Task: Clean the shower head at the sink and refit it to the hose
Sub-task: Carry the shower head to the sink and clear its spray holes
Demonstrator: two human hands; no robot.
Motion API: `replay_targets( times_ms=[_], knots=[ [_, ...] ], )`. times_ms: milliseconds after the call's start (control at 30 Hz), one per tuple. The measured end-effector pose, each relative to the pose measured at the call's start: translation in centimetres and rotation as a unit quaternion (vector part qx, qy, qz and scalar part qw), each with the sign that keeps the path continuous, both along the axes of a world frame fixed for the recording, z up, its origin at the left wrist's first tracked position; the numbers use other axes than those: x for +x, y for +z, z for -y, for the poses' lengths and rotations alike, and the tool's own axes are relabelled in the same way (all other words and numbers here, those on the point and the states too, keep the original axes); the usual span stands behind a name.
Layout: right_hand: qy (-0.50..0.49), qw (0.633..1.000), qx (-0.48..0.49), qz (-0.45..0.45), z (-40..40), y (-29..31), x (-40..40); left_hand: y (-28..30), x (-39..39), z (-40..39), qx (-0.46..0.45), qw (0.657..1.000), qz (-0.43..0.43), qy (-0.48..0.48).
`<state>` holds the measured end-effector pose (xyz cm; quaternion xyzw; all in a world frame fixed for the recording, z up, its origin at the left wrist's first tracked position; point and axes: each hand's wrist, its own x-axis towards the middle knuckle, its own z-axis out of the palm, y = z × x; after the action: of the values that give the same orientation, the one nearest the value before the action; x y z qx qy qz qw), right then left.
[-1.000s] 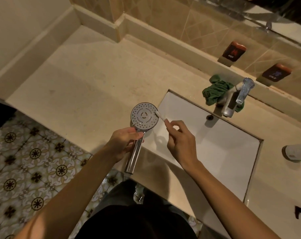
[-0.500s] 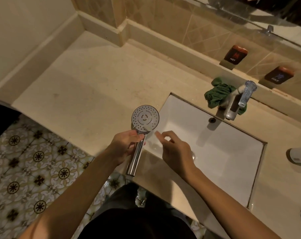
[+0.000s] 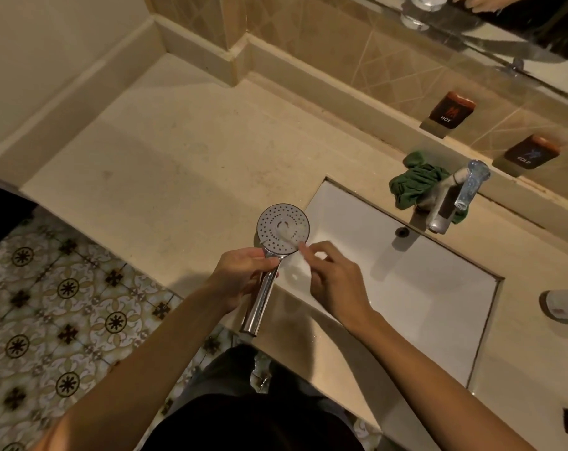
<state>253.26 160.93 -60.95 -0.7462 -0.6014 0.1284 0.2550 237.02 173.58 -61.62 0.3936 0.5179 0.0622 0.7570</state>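
A chrome shower head [image 3: 277, 222] with a round, hole-dotted face points up at me over the left edge of the white sink [image 3: 406, 288]. My left hand [image 3: 243, 275] grips its handle just below the face. My right hand [image 3: 333, 278] pinches a small white brush [image 3: 290, 234], blurred with motion, whose tip lies on the face. No hose is in view.
A chrome tap [image 3: 445, 203] stands behind the sink with a crumpled green cloth [image 3: 412, 183] beside it. HOT [image 3: 452, 110] and COLD [image 3: 531, 153] plates sit on the tiled wall. A white bottle [image 3: 565, 304] lies at the right edge. Beige counter [image 3: 178, 164] spreads left; patterned floor below.
My right hand dropped away from the shower face, then came back, and the brush now lies across the middle of the face. The left hand kept its grip.
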Motion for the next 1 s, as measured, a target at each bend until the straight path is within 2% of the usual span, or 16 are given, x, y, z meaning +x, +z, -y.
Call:
replay_targets(
  times_ms=[67,167,267,333,433,533,633,733,833,933,1000],
  knots=[
    [0.014,1.0,-0.001,0.018,-0.2,0.1,0.0,0.0,0.1,0.1,0.007,1.0,0.0,-0.001],
    [-0.039,0.999,-0.003,0.01,-0.6,0.2,0.2,-0.1,0.1,0.1,0.015,1.0,-0.012,0.008],
    [0.008,0.999,-0.037,0.035,-0.5,0.2,0.0,-0.1,-0.1,0.4,0.028,0.999,-0.031,0.007],
    [-0.023,0.999,-0.045,0.016,-0.7,0.2,0.0,-0.2,-0.3,0.4,0.042,0.998,-0.044,-0.003],
    [0.012,0.998,-0.055,0.022,-1.2,0.0,0.0,-0.3,-0.4,0.6,0.051,0.997,-0.054,-0.011],
    [-0.02,0.998,-0.058,0.007,-1.6,0.2,-0.9,-0.4,-0.2,0.8,0.065,0.995,-0.069,-0.014],
    [0.02,0.998,-0.059,0.021,-2.2,0.4,-1.7,-0.7,-0.2,1.2,0.071,0.994,-0.077,0.002],
    [-0.057,0.997,-0.053,0.02,-2.7,0.5,-1.3,-0.9,-0.2,1.1,0.063,0.995,-0.079,0.024],
    [-0.007,0.998,-0.046,0.041,-2.5,0.5,-2.2,-1.1,-0.5,0.9,0.067,0.994,-0.083,0.025],
    [-0.066,0.997,-0.033,0.009,-2.3,0.0,-2.2,-1.2,-0.7,0.7,0.068,0.994,-0.08,0.024],
    [-0.059,0.998,-0.036,0.008,-2.3,-0.2,-2.3,-1.4,-0.8,0.6,0.071,0.994,-0.079,0.025]
  ],
)
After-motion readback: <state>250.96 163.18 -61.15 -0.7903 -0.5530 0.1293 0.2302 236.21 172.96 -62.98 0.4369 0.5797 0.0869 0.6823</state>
